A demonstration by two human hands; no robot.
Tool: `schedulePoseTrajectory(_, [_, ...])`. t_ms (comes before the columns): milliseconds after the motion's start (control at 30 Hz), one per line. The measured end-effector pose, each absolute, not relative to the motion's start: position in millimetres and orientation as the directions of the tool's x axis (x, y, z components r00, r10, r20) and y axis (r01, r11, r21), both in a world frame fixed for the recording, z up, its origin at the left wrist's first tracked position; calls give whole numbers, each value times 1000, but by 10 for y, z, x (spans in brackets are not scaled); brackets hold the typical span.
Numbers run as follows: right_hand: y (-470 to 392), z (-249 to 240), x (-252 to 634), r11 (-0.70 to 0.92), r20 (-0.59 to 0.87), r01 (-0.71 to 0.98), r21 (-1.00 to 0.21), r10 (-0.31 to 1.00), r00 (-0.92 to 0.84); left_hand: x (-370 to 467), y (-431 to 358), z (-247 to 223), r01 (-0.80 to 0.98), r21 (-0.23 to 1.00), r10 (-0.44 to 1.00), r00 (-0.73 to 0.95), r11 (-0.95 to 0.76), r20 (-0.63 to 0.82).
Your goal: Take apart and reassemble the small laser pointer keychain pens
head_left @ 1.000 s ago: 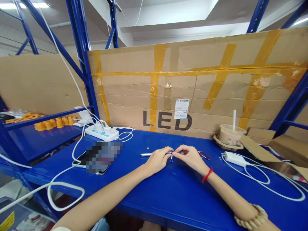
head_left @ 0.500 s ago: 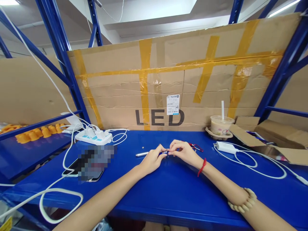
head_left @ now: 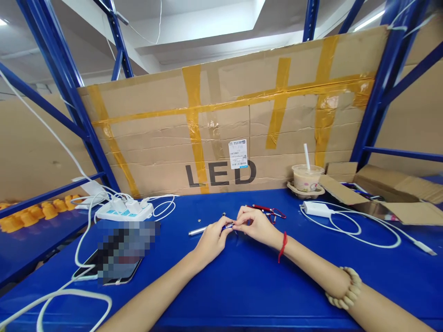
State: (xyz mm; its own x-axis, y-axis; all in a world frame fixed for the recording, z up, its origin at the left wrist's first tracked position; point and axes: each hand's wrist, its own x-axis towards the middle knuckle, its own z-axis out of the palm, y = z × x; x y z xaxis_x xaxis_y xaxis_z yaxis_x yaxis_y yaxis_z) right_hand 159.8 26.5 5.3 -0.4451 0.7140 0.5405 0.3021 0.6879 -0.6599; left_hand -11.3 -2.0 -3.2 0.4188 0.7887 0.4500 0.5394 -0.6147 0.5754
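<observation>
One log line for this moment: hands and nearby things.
Left hand: holds small blue item | Right hand: fingertips at its end | Nearby: silver rod, red items

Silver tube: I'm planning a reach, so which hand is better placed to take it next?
Likely the left hand: it is beside the silver tube; the right hand is farther off. But the left holds a blue piece.

so left grip [head_left: 212,239] and right grip [head_left: 254,225] meet on a small blue piece [head_left: 227,226] over the blue surface [head_left: 238,286], silver tube [head_left: 197,231] beside the left one, red bits [head_left: 262,208] behind the right, drink cup [head_left: 306,179] farther back
</observation>
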Motion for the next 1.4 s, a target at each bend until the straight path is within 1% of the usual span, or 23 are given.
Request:
schedulePoseTrajectory(133, [214,115,1609,693,535,428,-580,720,-442,-92,12,-21,621,510,801,408,-595,438])
schedulePoseTrajectory(233, [186,134,1593,645,527,481,-594,763,-374,-59,26,-15,691,445,811,386,-570,440])
schedulePoseTrajectory(333, [174,88,1540,627,541,433,-648,778,-318,-23,15,1,723,386,797,379,-572,471])
schedulePoseTrajectory(433, [155,11,1460,640,535,337,-690,765,-358,-7,-3,20,723,351,766,378,-595,520])
schedulePoseTrajectory(500, [137,-33,1412,607,487,266,-748,776,-402,-11,-6,24,698,358,746,383,-620,545])
schedulePoseTrajectory(600, [118,-71,1373,494,375,187,-849,813,-445,-26,2,14,641,398,731,408,-656,547])
schedulePoseTrajectory(700, [117,-81,1362,399,290,171,-901,846,-447,-35,8,-3,594,433,721,427,-679,545])
schedulePoseTrajectory(800, [126,-75,1346,314,218,154,-937,869,-444,-35,3,-17,569,472,724,381,-674,575])
schedulePoseTrajectory(900, [135,-64,1323,291,209,112,-950,861,-464,-32,-3,-34,568,466,705,324,-678,631])
schedulePoseTrajectory(1000, [145,-57,1325,313,228,95,-945,838,-495,-31,-6,-53,540,445,672,351,-714,652])
schedulePoseTrajectory(1100, [165,-65,1360,335,230,127,-933,831,-506,-33,-5,-65,512,435,653,395,-740,646])
schedulePoseTrajectory(1200, [190,-85,1395,369,238,174,-913,827,-509,-36,1,-66,504,397,618,413,-767,669])
schedulePoseTrajectory(1300, [193,-82,1401,305,161,219,-927,850,-501,-34,8,-54,474,363,572,438,-802,694])
schedulePoseTrajectory(1400, [161,-25,1391,211,76,215,-954,859,-506,-25,4,-36,432,355,541,461,-829,703])
